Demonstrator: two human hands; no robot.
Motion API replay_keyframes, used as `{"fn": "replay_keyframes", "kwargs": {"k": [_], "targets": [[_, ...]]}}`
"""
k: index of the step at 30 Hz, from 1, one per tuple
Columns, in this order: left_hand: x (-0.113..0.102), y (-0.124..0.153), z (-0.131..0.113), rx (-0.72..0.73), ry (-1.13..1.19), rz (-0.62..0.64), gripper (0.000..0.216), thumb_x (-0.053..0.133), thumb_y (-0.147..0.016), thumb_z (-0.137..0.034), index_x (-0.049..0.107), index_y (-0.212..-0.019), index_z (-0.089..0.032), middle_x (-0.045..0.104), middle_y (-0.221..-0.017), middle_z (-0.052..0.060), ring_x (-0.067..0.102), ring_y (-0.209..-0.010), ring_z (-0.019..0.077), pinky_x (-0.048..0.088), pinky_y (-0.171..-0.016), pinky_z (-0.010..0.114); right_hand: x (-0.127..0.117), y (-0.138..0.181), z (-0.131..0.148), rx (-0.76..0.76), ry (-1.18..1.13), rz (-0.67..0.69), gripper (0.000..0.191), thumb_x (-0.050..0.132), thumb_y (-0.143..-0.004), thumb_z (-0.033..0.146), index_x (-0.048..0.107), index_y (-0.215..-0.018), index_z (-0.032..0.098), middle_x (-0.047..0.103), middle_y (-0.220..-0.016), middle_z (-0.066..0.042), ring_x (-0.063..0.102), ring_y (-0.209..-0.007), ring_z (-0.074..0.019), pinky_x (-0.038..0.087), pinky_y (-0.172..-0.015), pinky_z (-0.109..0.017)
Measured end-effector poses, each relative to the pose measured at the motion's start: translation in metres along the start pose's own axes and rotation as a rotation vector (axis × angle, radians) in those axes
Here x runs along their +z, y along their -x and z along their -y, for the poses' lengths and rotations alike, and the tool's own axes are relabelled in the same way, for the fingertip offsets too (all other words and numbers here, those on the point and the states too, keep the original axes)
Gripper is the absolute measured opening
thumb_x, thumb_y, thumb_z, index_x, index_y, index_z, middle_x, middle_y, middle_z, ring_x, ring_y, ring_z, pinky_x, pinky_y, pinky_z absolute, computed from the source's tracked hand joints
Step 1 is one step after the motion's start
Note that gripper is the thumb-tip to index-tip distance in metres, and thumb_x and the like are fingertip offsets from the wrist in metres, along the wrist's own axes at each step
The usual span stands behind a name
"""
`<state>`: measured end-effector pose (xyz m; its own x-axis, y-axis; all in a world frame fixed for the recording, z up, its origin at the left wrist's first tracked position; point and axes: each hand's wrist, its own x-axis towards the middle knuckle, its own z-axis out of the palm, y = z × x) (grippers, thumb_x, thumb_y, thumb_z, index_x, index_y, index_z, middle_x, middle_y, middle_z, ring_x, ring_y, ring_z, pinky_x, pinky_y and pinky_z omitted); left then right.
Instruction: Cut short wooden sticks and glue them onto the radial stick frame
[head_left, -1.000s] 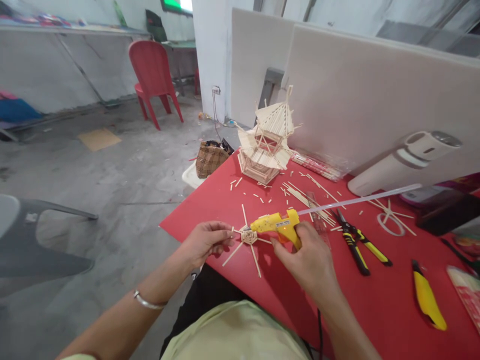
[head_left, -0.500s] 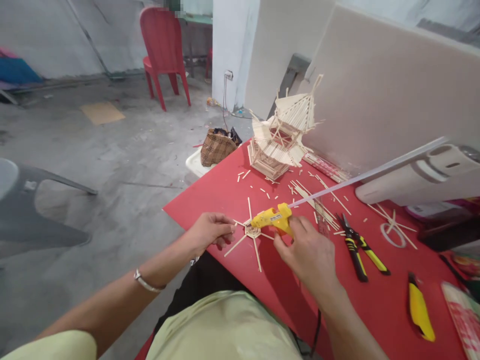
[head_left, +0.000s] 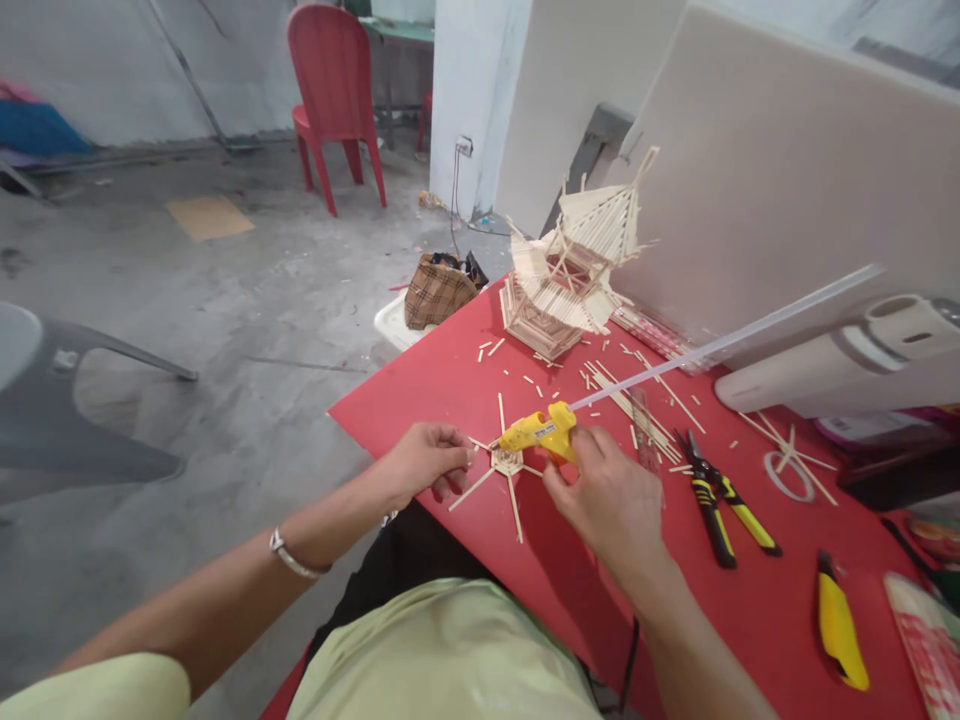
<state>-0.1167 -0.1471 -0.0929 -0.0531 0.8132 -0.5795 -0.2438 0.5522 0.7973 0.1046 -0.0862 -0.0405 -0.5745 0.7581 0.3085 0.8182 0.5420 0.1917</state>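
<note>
My right hand [head_left: 611, 490] is wrapped round a yellow glue gun [head_left: 536, 432], with a long clear glue stick [head_left: 720, 345] rising from its back. The gun's nozzle points left, at the upper edge of a small web-like stick frame [head_left: 507, 462] lying flat on the red table. Thin wooden spokes spread outward from the ringed centre of this frame. Just left of it, the fingers of my left hand [head_left: 439, 462] are pinched together, and a small pale stick piece [head_left: 472, 449] shows at their tips.
Behind stands a tiered stick model [head_left: 566, 270]. Loose sticks [head_left: 630, 405] lie scattered in front of it. To the right are black-and-yellow cutters [head_left: 720, 500], a tape ring [head_left: 787, 476], a yellow-handled tool [head_left: 841, 625] and a white cylinder [head_left: 817, 355]. A plaid bag [head_left: 439, 292] sits beyond the table edge.
The glue gun has shifted slightly left and its nozzle sits a little higher over the frame. My left hand has barely moved. The camera view has tilted a bit.
</note>
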Motion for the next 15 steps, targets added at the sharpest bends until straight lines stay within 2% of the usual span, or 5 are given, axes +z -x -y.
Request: {"fn": "replay_keyframes", "kwargs": {"k": [7, 15], "targets": [[-0.0013, -0.0026, 0.0016, -0.018, 0.018, -0.026, 0.025, 0.078, -0.061, -0.020, 0.064, -0.080, -0.014, 0.067, -0.056, 0.004, 0.065, -0.048, 0.0166, 0.044, -0.037, 0.019, 0.0029, 0.0007, 0.0005, 0.007, -0.012, 0.024, 0.022, 0.051, -0.087, 0.035, 0.061, -0.097, 0.018, 0.064, -0.085, -0.004, 0.056, -0.064, -0.0141, 0.025, -0.052, -0.027], [-0.0024, -0.0047, 0.0025, 0.005, 0.012, -0.028, 0.022, 0.077, -0.061, -0.021, 0.064, -0.077, -0.014, 0.069, -0.059, 0.005, 0.066, -0.049, 0.0166, 0.044, -0.036, 0.019, 0.0041, 0.0002, 0.0005, 0.000, -0.023, 0.010, 0.023, 0.050, -0.087, 0.035, 0.060, -0.097, 0.018, 0.063, -0.084, -0.004, 0.055, -0.064, -0.0142, 0.025, -0.052, -0.027]]}}
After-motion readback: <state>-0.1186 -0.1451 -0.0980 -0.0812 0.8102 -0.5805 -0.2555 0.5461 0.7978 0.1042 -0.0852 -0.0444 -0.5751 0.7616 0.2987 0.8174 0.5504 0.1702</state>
